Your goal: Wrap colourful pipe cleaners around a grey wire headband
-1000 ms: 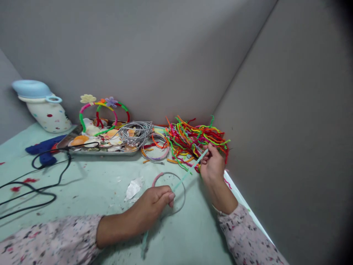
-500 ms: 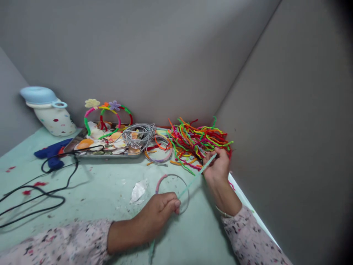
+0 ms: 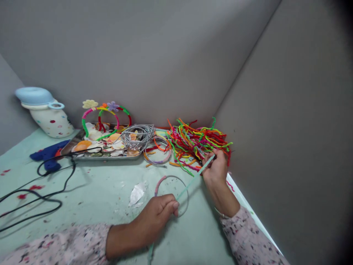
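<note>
While the left hand (image 3: 157, 211) rested at the lower centre of the frame, its fingers pinched together the thin grey wire hoop (image 3: 159, 182), partly wrapped in pink, and the pale green fuzzy pipe cleaner (image 3: 193, 180). That stem ran diagonally, long axis from lower left to upper right, to the right hand (image 3: 216, 167), whose fingers pinched its upper end. Just behind lay the tangled pile of multicoloured pipe cleaners (image 3: 198, 141) on the pale green worktop (image 3: 96, 191).

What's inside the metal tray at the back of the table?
Loose orange and white cutouts, two pipe-cleaner-wrapped headbands standing up, and a bundle of grey headbands over the tray's right end. The tray floor is covered by them.
</note>
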The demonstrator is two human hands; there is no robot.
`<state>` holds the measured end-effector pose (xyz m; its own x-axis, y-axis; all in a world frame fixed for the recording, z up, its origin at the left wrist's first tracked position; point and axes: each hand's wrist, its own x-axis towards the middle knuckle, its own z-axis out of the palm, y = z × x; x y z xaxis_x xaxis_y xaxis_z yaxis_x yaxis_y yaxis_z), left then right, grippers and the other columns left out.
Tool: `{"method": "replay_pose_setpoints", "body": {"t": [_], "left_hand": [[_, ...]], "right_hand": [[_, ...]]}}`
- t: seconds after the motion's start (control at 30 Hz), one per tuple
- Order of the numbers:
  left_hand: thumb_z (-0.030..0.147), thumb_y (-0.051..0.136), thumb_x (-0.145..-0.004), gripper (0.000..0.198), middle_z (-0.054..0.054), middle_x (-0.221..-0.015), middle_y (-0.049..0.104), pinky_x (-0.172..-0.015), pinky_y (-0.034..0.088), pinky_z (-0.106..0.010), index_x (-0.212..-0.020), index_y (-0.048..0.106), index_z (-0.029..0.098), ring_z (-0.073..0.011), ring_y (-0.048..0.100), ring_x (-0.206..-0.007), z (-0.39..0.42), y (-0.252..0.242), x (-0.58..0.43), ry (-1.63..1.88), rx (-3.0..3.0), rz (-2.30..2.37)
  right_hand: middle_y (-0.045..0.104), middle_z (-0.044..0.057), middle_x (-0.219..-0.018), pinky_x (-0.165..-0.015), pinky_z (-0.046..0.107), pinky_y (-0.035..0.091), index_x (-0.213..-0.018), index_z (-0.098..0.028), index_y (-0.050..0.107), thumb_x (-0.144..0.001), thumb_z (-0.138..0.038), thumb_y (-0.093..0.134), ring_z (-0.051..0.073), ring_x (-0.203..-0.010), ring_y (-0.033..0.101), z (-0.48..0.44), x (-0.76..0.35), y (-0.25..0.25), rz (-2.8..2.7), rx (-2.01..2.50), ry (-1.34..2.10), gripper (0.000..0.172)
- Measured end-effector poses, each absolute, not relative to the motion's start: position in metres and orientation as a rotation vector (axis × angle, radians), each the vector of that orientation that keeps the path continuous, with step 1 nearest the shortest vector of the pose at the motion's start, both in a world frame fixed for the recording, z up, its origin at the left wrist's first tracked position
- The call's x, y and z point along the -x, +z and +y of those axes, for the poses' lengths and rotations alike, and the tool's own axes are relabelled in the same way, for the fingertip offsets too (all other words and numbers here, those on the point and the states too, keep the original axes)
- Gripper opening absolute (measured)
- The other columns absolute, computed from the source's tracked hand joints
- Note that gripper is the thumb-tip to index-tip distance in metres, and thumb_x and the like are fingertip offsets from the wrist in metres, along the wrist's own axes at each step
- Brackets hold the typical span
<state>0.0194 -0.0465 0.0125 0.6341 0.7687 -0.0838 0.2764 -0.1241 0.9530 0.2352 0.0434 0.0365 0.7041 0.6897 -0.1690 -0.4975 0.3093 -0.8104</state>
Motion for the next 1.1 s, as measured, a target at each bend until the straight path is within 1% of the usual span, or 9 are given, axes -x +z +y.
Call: {"method": "replay_pose_setpoints", "body": {"t": [0.17,0.23,0.37,0.43,0.6,0.77,0.9,1.0,1.1], "left_hand": [[0.04,0.034,-0.093,0.04,0.001,-0.064,0.049,-0.062,0.034,-0.022,-0.073,0.057,0.015,-0.0122,0.042,-0.063,-0.048,0.01,-0.017,0.535,-1.669,0.888],[0.041,0.034,-0.093,0.04,0.002,-0.062,0.046,-0.06,0.033,-0.021,-0.073,0.057,0.015,-0.0116,0.04,-0.061,-0.049,0.009,-0.017,0.554,-1.648,0.885],[0.044,0.034,-0.093,0.041,0.005,-0.054,0.037,-0.052,0.028,-0.021,-0.074,0.056,0.015,-0.0102,0.035,-0.053,-0.05,0.007,-0.016,0.565,-1.566,0.9],[0.047,0.034,-0.093,0.042,0.006,-0.05,0.033,-0.048,0.024,-0.021,-0.075,0.056,0.016,-0.0095,0.032,-0.048,-0.05,0.006,-0.016,0.562,-1.504,0.913],[0.053,0.036,-0.091,0.044,0.007,-0.047,0.033,-0.043,0.02,-0.02,-0.075,0.054,0.016,-0.0081,0.03,-0.043,-0.049,0.004,-0.017,0.59,-1.371,0.918],[0.055,0.038,-0.09,0.045,0.008,-0.046,0.031,-0.041,0.017,-0.02,-0.075,0.052,0.016,-0.007,0.027,-0.041,-0.047,0.005,-0.018,0.632,-1.308,0.868],[0.056,0.037,-0.089,0.045,0.008,-0.045,0.031,-0.04,0.015,-0.02,-0.076,0.052,0.016,-0.007,0.026,-0.041,-0.048,0.011,-0.018,0.648,-1.296,0.861],[0.055,0.036,-0.09,0.045,0.008,-0.046,0.031,-0.04,0.016,-0.02,-0.077,0.053,0.015,-0.0072,0.027,-0.041,-0.046,0.014,-0.017,0.638,-1.292,0.848],[0.054,0.038,-0.09,0.043,0.008,-0.044,0.029,-0.039,0.015,-0.02,-0.076,0.053,0.015,-0.007,0.025,-0.04,-0.044,0.015,-0.018,0.66,-1.286,0.834]], "right_hand": [[0.048,-0.01,-0.046,-0.033,0.021,0.026,-0.064,-0.021,0.045,-0.075,-0.03,0.059,0.006,-0.034,0.037,0.044,-0.237,0.035,-0.297,1.024,0.78,0.02],[0.05,-0.009,-0.047,-0.034,0.02,0.027,-0.063,-0.02,0.048,-0.076,-0.036,0.061,0.006,-0.035,0.038,0.044,-0.24,0.036,-0.317,1.019,0.797,0.024],[0.041,-0.007,-0.041,-0.036,0.021,0.027,-0.059,-0.017,0.053,-0.084,-0.055,0.046,0.006,-0.034,0.034,0.041,-0.244,0.041,-0.417,0.968,0.911,0.045],[0.037,-0.007,-0.039,-0.036,0.021,0.027,-0.061,-0.016,0.056,-0.086,-0.06,0.039,0.006,-0.033,0.032,0.04,-0.244,0.044,-0.462,0.94,0.962,0.053],[0.035,-0.007,-0.044,-0.039,0.022,0.026,-0.073,-0.015,0.061,-0.083,-0.063,0.039,0.007,-0.036,0.033,0.034,-0.237,0.048,-0.49,0.864,1.033,0.055],[0.052,-0.002,-0.063,-0.047,0.023,0.037,-0.085,-0.017,0.061,-0.083,-0.059,0.044,0.009,-0.049,0.048,0.028,-0.225,0.048,-0.48,0.701,1.137,0.045],[0.058,0.0,-0.072,-0.056,0.023,0.044,-0.083,-0.018,0.061,-0.085,-0.048,0.048,0.01,-0.06,0.055,0.03,-0.217,0.047,-0.432,0.639,1.186,0.032],[0.056,-0.002,-0.064,-0.053,0.019,0.043,-0.078,-0.016,0.06,-0.085,-0.037,0.052,0.008,-0.056,0.053,0.039,-0.213,0.053,-0.419,0.676,1.169,0.023],[0.046,-0.006,-0.053,-0.043,0.017,0.035,-0.069,-0.015,0.058,-0.084,-0.033,0.053,0.005,-0.045,0.043,0.053,-0.209,0.061,-0.38,0.756,1.148,0.024]]}}
